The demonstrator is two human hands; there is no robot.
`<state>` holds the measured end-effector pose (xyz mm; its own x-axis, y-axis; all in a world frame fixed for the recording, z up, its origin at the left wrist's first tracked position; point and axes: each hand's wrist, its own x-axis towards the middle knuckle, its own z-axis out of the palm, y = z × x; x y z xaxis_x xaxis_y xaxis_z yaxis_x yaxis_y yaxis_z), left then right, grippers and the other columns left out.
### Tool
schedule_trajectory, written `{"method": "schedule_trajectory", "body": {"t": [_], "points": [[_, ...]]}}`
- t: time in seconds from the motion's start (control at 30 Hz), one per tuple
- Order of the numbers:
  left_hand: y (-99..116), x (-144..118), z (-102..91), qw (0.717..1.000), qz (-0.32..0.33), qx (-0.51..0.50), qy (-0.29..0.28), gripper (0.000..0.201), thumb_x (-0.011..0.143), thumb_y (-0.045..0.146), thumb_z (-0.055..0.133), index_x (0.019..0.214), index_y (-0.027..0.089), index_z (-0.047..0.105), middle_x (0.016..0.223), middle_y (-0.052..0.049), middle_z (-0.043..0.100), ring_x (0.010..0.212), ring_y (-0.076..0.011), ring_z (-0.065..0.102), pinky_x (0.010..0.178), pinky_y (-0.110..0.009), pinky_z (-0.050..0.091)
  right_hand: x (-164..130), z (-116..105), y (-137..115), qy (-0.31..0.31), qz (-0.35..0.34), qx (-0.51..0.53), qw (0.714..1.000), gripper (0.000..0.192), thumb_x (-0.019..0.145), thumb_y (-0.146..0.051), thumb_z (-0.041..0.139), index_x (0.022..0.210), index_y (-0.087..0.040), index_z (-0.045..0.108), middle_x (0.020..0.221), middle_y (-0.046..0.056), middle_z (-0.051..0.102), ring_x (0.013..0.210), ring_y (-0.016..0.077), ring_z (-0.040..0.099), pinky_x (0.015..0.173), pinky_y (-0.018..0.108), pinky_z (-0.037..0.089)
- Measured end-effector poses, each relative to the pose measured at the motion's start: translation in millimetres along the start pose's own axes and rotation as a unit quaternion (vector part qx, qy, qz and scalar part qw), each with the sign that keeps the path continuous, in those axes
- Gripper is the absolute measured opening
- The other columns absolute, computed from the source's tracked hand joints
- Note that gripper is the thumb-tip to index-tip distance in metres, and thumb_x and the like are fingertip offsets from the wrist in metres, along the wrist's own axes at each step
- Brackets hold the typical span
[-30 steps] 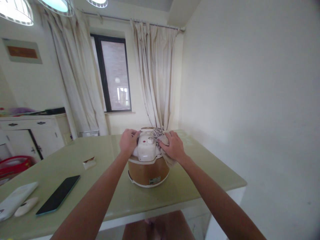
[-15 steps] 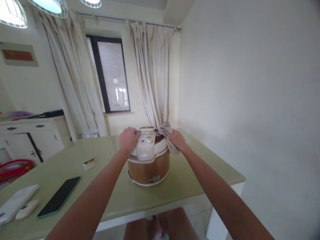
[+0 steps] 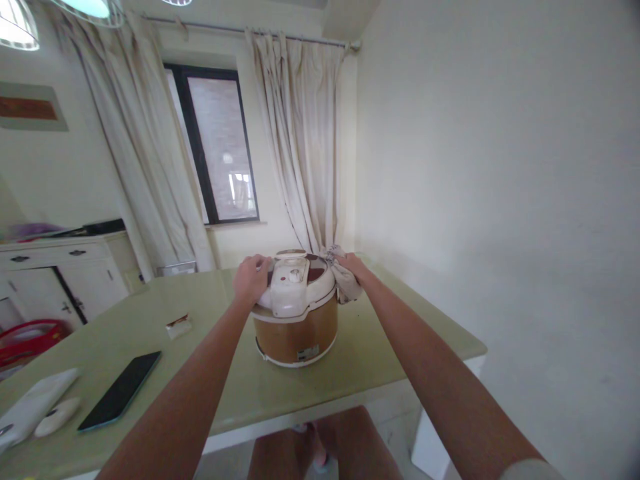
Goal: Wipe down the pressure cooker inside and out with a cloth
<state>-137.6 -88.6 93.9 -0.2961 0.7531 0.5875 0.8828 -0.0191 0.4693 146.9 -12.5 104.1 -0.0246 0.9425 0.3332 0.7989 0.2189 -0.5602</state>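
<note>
A rice cooker [image 3: 295,333] with a brown body and a white lid stands on the green tabletop, its knob and red light facing me. On the left side of its lid, my left hand [image 3: 251,279] grips with bent fingers; the fingertips are partly hidden. Bunched in my right hand [image 3: 354,265] is a grey-beige cloth [image 3: 347,285] with a dark pattern at one end. That hand is closed round the cloth and holds it against the right edge of the lid.
The table [image 3: 280,400] carries a dark phone [image 3: 120,390], a white phone-like object [image 3: 35,407], a small white rounded case [image 3: 57,418] and a little packet [image 3: 179,325] to the left. A wall [image 3: 475,200] runs along the right. A red basket [image 3: 33,340] sits beyond the table's left side.
My right hand and the cloth have shifted outward, from over the lid's top right to its outer right edge. My left hand has slid slightly left along the lid.
</note>
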Motion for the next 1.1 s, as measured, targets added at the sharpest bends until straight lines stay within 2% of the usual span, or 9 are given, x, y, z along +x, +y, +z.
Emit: {"method": "schedule_trajectory", "body": {"t": [0.17, 0.27, 0.33, 0.47, 0.63, 0.73, 0.93, 1.0, 1.1], "points": [[8, -2, -1.1, 0.999, -0.017, 0.033, -0.027, 0.041, 0.101, 0.03, 0.039, 0.12, 0.022, 0.074, 0.13, -0.013, 0.073, 0.12, -0.0292, 0.069, 0.101, -0.04, 0.051, -55, 25, 17, 0.094, -0.047, 0.012, 0.994, 0.042, 0.106, -0.046, 0.05, 0.121, -0.014, 0.073, 0.115, 0.016, 0.073, 0.115, 0.029, 0.067, 0.1, 0.041, 0.052], [11, -2, -2.6, 0.996, -0.023, 0.056, -0.07, 0.046, 0.104, 0.037, 0.033, 0.119, 0.022, 0.075, 0.131, -0.015, 0.074, 0.12, -0.0323, 0.07, 0.098, -0.043, 0.053, -102, 39, 0, 0.203, -0.147, 0.012, 0.968, 0.046, 0.101, -0.048, 0.056, 0.128, -0.015, 0.07, 0.124, 0.018, 0.067, 0.122, 0.0316, 0.061, 0.108, 0.046, 0.049], [11, -1, -3.3, 0.993, -0.024, 0.07, -0.097, 0.049, 0.105, 0.039, 0.03, 0.116, 0.023, 0.076, 0.13, -0.015, 0.075, 0.119, -0.0333, 0.07, 0.095, -0.043, 0.053, -115, 39, -18, 0.209, -0.184, -0.018, 0.96, 0.046, 0.098, -0.05, 0.059, 0.129, -0.017, 0.071, 0.126, 0.017, 0.066, 0.121, 0.0324, 0.06, 0.106, 0.046, 0.05], [8, 2, -3.8, 0.991, -0.016, 0.079, -0.104, 0.05, 0.105, 0.039, 0.03, 0.118, 0.025, 0.075, 0.133, -0.013, 0.074, 0.122, -0.0309, 0.069, 0.095, -0.04, 0.053, -81, 17, -41, 0.117, -0.166, -0.056, 0.978, 0.045, 0.099, -0.055, 0.058, 0.118, -0.02, 0.077, 0.121, 0.016, 0.072, 0.119, 0.0328, 0.064, 0.099, 0.041, 0.052], [9, 1, -4.7, 0.992, -0.033, 0.07, -0.102, 0.049, 0.104, 0.04, 0.031, 0.121, 0.025, 0.075, 0.137, -0.012, 0.073, 0.123, -0.0323, 0.069, 0.096, -0.041, 0.052, -8, -6, -23, -0.039, 0.006, -0.017, 0.999, 0.053, 0.1, -0.06, 0.057, 0.127, -0.018, 0.076, 0.121, 0.016, 0.077, 0.114, 0.0321, 0.073, 0.089, 0.034, 0.051], [11, -1, -5.4, 0.992, -0.039, 0.066, -0.101, 0.05, 0.104, 0.039, 0.03, 0.121, 0.025, 0.075, 0.136, -0.012, 0.073, 0.122, -0.0327, 0.069, 0.096, -0.043, 0.053, -21, 0, -12, -0.015, 0.041, -0.02, 0.999, 0.056, 0.105, -0.058, 0.049, 0.129, -0.013, 0.073, 0.127, 0.02, 0.074, 0.118, 0.0318, 0.07, 0.093, 0.035, 0.051], [12, -1, -4.3, 0.993, -0.022, 0.063, -0.099, 0.049, 0.105, 0.039, 0.03, 0.121, 0.026, 0.075, 0.135, -0.012, 0.073, 0.123, -0.0315, 0.069, 0.098, -0.043, 0.052, -113, 26, -26, 0.162, -0.179, -0.052, 0.969, 0.048, 0.101, -0.053, 0.056, 0.132, -0.02, 0.07, 0.132, 0.016, 0.065, 0.125, 0.0321, 0.058, 0.11, 0.044, 0.045], [11, 0, -3.5, 0.992, -0.013, 0.068, -0.107, 0.05, 0.105, 0.04, 0.03, 0.121, 0.026, 0.075, 0.134, -0.012, 0.074, 0.122, -0.0313, 0.069, 0.098, -0.042, 0.052, -110, 26, -35, 0.15, -0.196, -0.05, 0.968, 0.046, 0.101, -0.054, 0.057, 0.127, -0.021, 0.072, 0.13, 0.016, 0.066, 0.124, 0.032, 0.058, 0.109, 0.043, 0.046], [8, 1, -2.4, 0.99, -0.009, 0.077, -0.121, 0.051, 0.106, 0.04, 0.028, 0.12, 0.026, 0.075, 0.135, -0.013, 0.073, 0.121, -0.0324, 0.07, 0.096, -0.043, 0.053, -64, 14, -39, 0.074, -0.137, -0.015, 0.988, 0.047, 0.101, -0.059, 0.057, 0.114, -0.019, 0.077, 0.119, 0.016, 0.073, 0.114, 0.0307, 0.066, 0.098, 0.038, 0.051]]}}
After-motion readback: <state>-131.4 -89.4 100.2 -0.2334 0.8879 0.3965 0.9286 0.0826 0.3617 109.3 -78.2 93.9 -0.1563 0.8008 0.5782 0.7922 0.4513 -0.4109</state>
